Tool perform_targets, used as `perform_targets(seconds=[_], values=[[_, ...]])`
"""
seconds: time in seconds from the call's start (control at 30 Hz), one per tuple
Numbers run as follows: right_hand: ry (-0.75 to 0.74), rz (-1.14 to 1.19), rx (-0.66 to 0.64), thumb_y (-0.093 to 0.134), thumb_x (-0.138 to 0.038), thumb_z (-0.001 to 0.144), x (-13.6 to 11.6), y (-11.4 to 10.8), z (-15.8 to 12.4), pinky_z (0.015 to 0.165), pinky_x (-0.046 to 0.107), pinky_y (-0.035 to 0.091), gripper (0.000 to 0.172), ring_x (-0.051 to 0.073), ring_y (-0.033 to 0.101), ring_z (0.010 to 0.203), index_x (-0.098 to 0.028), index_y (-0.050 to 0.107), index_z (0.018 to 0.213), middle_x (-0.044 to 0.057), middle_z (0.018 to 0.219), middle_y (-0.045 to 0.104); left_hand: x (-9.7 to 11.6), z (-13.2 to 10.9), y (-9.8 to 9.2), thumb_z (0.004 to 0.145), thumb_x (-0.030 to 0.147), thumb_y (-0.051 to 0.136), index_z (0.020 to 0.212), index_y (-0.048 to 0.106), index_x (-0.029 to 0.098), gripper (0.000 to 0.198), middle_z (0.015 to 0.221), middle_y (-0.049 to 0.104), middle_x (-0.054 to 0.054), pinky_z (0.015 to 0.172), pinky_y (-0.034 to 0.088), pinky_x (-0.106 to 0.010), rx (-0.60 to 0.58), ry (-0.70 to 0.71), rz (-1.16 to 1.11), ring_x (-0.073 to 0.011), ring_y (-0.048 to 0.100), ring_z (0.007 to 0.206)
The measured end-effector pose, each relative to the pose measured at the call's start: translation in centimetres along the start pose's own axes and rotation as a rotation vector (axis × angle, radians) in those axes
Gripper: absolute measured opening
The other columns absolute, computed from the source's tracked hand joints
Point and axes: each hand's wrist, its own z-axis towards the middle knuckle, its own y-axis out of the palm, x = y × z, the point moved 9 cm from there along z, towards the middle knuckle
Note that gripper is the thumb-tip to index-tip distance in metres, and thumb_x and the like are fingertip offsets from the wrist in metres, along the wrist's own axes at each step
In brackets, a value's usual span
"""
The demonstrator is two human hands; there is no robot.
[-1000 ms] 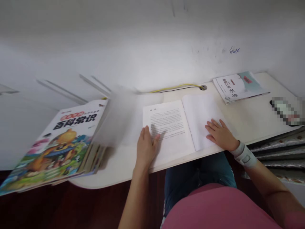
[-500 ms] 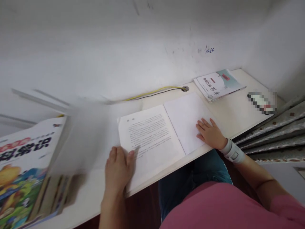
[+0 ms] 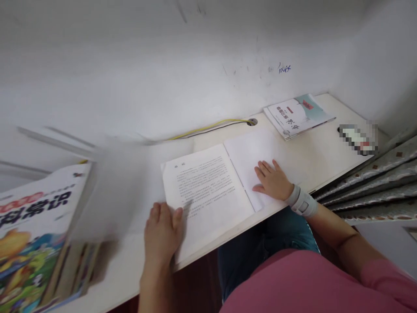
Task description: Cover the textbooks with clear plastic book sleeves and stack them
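An open book (image 3: 208, 204) lies on the white desk, with printed text on its left page and a blank right page (image 3: 243, 158). My left hand (image 3: 163, 230) rests at the lower left edge of the text page, fingers extended and thumb over the paper. Flat on the blank page, nearer its lower part, lies my right hand (image 3: 273, 179) with its fingers spread. A pale wristband (image 3: 303, 202) is on my right wrist. Neither hand grips anything.
A stack of books (image 3: 35, 234) with a colourful cover stands at the left. Another thin book (image 3: 298, 115) lies at the back right, near a pixelated phone-like object (image 3: 357, 140). A yellow cable (image 3: 208, 126) runs along the wall into a desk hole. Curtains (image 3: 374, 182) hang at the right.
My right hand has slid left across the blank page, toward the book's spine. My left hand has stayed almost in place, and the book lies as before.
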Motion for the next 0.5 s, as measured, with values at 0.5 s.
perform_targets(seconds=[0.5], values=[[0.037, 0.041, 0.023, 0.031, -0.052, 0.095, 1.1, 0.4, -0.9, 0.109, 0.055, 0.028, 0.062, 0.029, 0.033, 0.138, -0.009, 0.042, 0.139, 0.020, 0.149, 0.036, -0.9, -0.7, -2.8, 0.088, 0.027, 0.031, 0.138, 0.044, 0.009, 0.055, 0.127, 0.059, -0.019, 0.096, 0.044, -0.059, 0.045, -0.308, -0.014, -0.0370, 0.055, 0.117]])
